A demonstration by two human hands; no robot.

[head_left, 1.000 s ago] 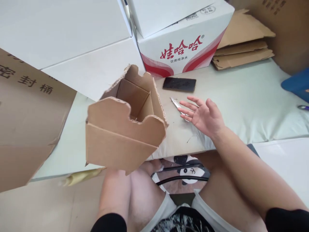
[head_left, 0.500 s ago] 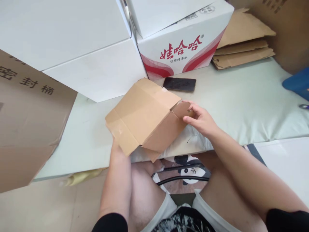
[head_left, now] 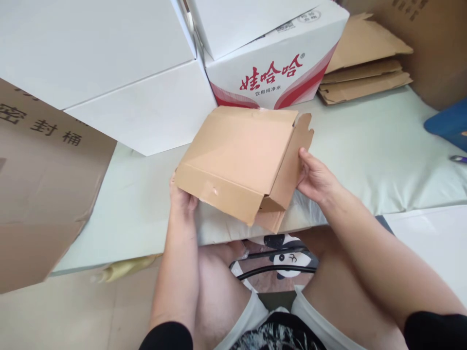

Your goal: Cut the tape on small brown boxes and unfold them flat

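A brown cardboard box (head_left: 237,146), with flaps standing out at its near and right sides, is held tilted above the pale green table cover (head_left: 357,155). At its left near corner, my left hand (head_left: 183,195) grips from below, its fingers partly hidden under the cardboard. My right hand (head_left: 315,177) holds the right side, thumb on the outer face and the other fingers tucked behind. A piece of the box hangs open at the near right corner.
White cartons (head_left: 142,107) stand at the back left, beside a white and red carton (head_left: 273,80). Flattened cardboard (head_left: 365,87) is stacked at the back right. A large brown carton (head_left: 40,184) stands left, and a blue object (head_left: 447,124) lies at the right edge.
The box has turned and shifted right, now covering the phone that lay behind it. My right hand has moved along its right side, and my left hand has come more into view.
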